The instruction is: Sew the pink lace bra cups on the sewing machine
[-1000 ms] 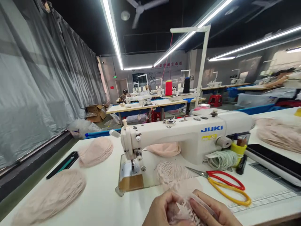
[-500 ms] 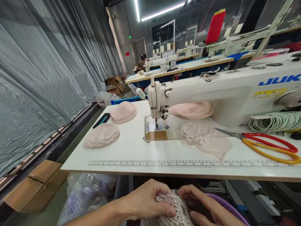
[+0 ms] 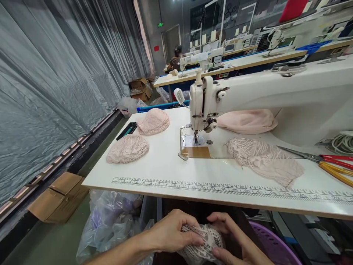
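Below the table's front edge, my left hand [image 3: 178,232] grips a piece of beige lace fabric [image 3: 205,241] between thumb and fingers. My right hand [image 3: 231,239] pinches the same lace from its right side, fingers curved around it. The lace is bunched, and its lower part is cut off by the picture's edge. Above on the white table [image 3: 160,171] stands a sewing machine [image 3: 198,106]. Left of its needle lie a lace-covered cup [image 3: 127,149] and a pale pink cup [image 3: 154,121]. A flat lace piece [image 3: 259,156] rests right of the needle plate.
Scissors [image 3: 322,159] lie at the right, partly out of view. Pink padded fabric [image 3: 248,120] sits behind the machine head. A purple basket [image 3: 271,243], a plastic bag [image 3: 107,221] and a cardboard box [image 3: 56,198] are below the table. A person [image 3: 175,60] sits far back.
My view has turned, so the table and machine have shifted. The lace in my hands is now more folded, and my right thumb has come onto its edge.
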`<state>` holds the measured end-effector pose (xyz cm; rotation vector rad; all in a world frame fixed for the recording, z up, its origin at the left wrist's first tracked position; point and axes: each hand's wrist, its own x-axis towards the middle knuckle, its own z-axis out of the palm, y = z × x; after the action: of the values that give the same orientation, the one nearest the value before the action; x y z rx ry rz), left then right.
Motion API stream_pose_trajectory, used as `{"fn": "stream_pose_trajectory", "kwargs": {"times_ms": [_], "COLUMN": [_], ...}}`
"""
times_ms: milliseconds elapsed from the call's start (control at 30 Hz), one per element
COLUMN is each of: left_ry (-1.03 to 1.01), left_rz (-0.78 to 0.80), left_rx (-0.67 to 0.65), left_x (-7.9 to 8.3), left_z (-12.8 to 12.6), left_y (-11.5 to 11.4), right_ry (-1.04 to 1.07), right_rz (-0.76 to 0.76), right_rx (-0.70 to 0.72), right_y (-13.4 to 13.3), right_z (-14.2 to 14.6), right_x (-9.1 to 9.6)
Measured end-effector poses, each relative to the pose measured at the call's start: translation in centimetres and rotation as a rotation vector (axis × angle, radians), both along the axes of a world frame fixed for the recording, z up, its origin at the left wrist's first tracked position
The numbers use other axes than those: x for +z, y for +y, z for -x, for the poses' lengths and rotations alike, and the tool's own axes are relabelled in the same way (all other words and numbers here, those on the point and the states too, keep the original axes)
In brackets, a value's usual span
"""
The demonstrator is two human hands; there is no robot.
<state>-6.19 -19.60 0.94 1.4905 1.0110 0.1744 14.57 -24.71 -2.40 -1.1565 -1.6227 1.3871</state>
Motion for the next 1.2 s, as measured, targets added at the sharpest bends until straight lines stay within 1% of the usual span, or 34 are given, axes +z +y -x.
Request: {"fn": "stream_pose_trajectory", "kwargs": {"times_ms": [67,167,267,367,533,800,967,1067,1200], "left_ry": [0.037,0.041,-0.015,-0.046,0.057,0.037,0.016,-0.03,-0.107], "left_rz": [-0.029,-0.018,0.001,-0.025,-0.15,-0.252,-0.201,-0.15,-0.075], "left_rx": [-0.003,0.001,0.016,0.027,0.091,0.083,0.095,0.105,0.142], "left_x": [-0.2,-0.5,-1.0,-1.5,-1.8,-1.6,-1.7,-1.7,-1.7], "left_z": [0.3,0.6,0.6,0.3,-0.5,-0.6,0.0,0.0,-0.4], "left_y": [0.2,0.3,0.2,0.1,-0.2,-0.2,-0.1,-0.1,-0.1], "right_ry": [-0.012,-0.031,-0.086,-0.153,-0.178,-0.221,-0.196,-0.193,-0.209], "right_rz": [-0.012,0.036,0.077,0.072,0.099,0.095,0.163,0.194,0.184], "right_rx": [-0.05,-0.037,-0.053,-0.071,-0.016,0.104,0.086,0.094,0.113], "right_y": [0.2,0.3,0.4,0.6,1.1,1.7,1.7,1.7,1.9], "right_z": [0.3,0.4,0.3,0.3,0.3,1.1,1.3,1.1,0.8], "right_x": [-0.7,-1.4,-1.5,-1.4,-1.5,-0.6,-0.2,0.0,0.2]}}
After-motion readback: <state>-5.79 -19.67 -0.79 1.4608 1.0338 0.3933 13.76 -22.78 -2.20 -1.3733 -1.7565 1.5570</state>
